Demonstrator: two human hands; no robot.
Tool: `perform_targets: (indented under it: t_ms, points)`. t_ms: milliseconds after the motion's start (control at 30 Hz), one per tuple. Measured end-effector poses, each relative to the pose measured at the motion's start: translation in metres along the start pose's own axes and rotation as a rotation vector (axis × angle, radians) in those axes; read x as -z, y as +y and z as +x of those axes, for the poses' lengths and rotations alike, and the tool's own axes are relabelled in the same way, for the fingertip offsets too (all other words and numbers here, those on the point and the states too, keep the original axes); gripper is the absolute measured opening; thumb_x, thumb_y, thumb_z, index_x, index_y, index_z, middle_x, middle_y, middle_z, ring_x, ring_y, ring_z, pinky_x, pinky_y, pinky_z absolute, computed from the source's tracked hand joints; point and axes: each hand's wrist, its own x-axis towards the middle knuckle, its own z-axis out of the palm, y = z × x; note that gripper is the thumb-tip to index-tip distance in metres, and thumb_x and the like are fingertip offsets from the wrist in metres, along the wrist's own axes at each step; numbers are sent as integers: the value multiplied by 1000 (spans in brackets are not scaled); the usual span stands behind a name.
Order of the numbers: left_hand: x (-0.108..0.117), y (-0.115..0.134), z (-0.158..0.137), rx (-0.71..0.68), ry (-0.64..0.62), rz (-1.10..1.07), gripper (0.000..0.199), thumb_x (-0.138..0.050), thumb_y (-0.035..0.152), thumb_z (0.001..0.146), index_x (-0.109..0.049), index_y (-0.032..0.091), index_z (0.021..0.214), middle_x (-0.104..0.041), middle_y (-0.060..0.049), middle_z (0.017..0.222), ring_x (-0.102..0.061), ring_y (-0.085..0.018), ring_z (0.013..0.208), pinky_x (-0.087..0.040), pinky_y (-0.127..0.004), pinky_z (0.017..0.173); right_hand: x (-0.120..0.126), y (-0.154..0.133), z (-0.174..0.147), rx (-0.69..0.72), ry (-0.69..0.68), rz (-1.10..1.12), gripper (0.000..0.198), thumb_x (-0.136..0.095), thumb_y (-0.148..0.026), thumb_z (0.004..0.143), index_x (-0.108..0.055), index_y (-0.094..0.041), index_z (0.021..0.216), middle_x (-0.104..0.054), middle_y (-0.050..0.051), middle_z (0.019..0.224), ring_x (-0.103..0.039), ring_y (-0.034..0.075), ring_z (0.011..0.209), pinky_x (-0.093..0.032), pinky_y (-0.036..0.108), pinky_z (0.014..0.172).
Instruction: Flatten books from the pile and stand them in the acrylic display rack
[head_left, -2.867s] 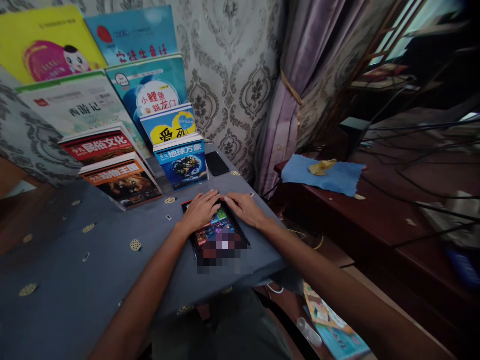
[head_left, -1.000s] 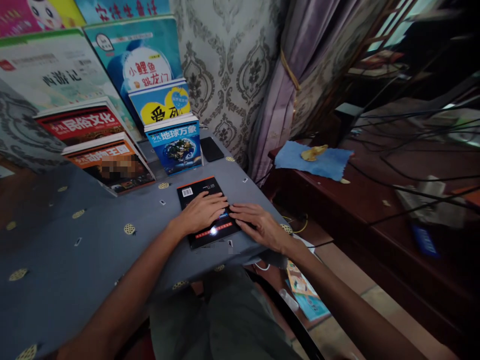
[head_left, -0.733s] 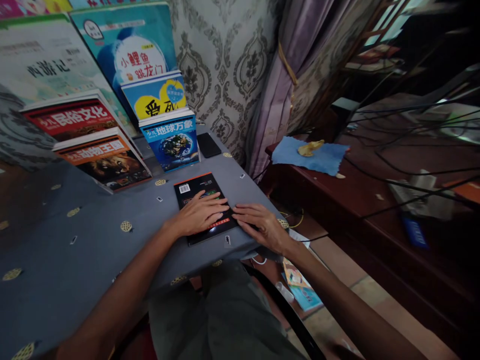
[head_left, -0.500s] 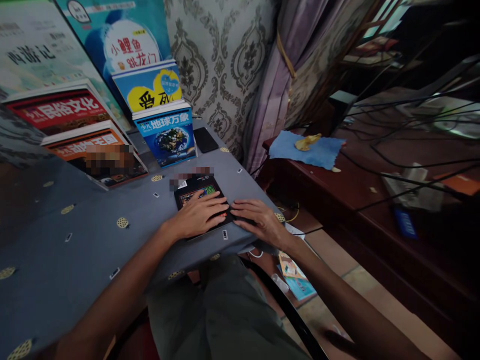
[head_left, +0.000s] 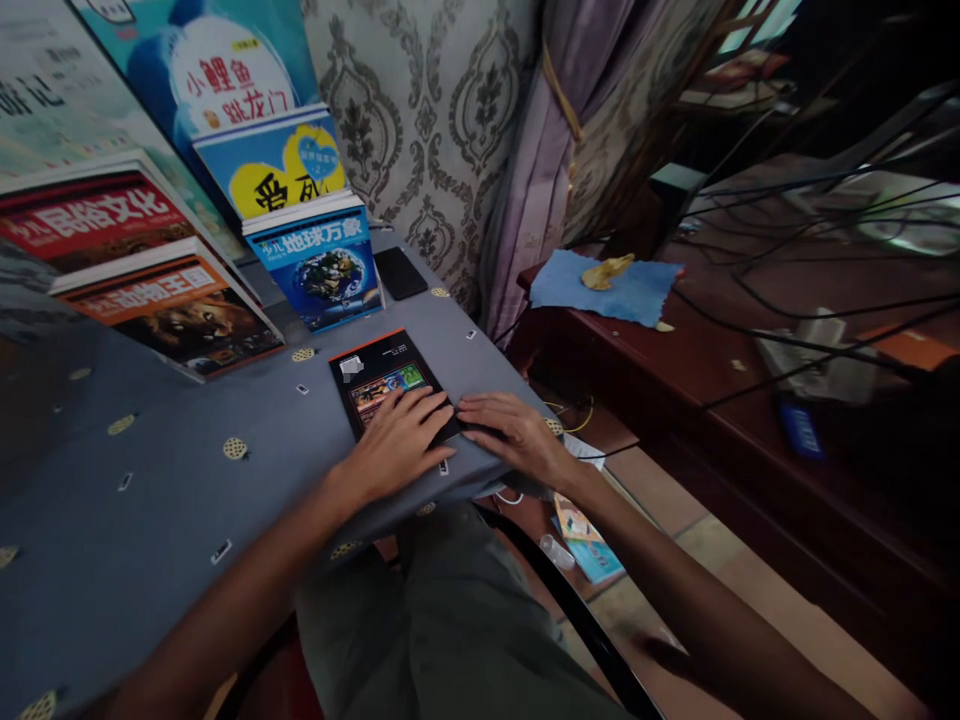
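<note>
A black book (head_left: 395,352) with an orange edge and small colour pictures lies on the grey patterned tablecloth, near the table's front right corner. My left hand (head_left: 399,438) rests flat over its lower part, fingers stretched out, hiding some of the cover. Beside the book's right edge, my right hand (head_left: 521,432) lies low with its fingers extended towards it. The right fingertips are at the book's edge; whether they press on it I cannot tell. Neither hand is closed round anything.
Upright books stand at the back left, among them a blue globe book (head_left: 319,265) and an orange lion book (head_left: 176,310). A dark phone-like slab (head_left: 401,273) lies behind. To the right, a dark red wooden bench (head_left: 600,340) bears a blue cloth (head_left: 559,285) and cables.
My left hand has slid towards the near end of the book, so more of the cover shows. My right hand has hardly moved. The view has shifted slightly.
</note>
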Motion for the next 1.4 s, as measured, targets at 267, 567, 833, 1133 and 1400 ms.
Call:
perform_targets:
  t_ms: [267,567,833,1133,1400]
  points:
    - [-4,18,3,-22,63,214,27,-50,28,101,-64,10,115,-70,-14,114,-63,-26,108,-52,-39,93,12,-5,3,-148,-58,134,33,-64,-38,96,-69,-26,126,-74,8,121,-65,24,118,-53,46,103]
    - [7,13,5,39,-8,96,28,-42,24,102,-68,15,108,-72,-12,113,-66,-25,101,-55,-40,85,19,-6,4,-235,-47,225,34,-66,-34,93,-68,-27,126,-72,7,121,-67,23,114,-54,44,100]
    - [6,15,5,44,44,107,32,-42,27,102,-68,15,116,-73,-12,117,-66,-25,104,-56,-39,84,20,-8,6,-224,-33,223,31,-65,-34,94,-69,-28,124,-73,7,122,-67,22,114,-53,45,101]
    - [-4,18,-6,7,98,138,34,-48,34,101,-64,15,125,-68,-14,128,-64,-28,113,-56,-41,90,11,-21,-8,-26,-20,-5,29,-55,-28,100,-69,-23,124,-71,10,128,-64,23,121,-51,49,101]
    - [-4,17,-10,-31,79,93,35,-48,32,101,-64,15,127,-67,-15,130,-62,-29,120,-55,-45,96,2,-32,-20,2,-22,-194,37,-49,-19,100,-64,-25,133,-72,7,128,-64,24,121,-47,48,102]
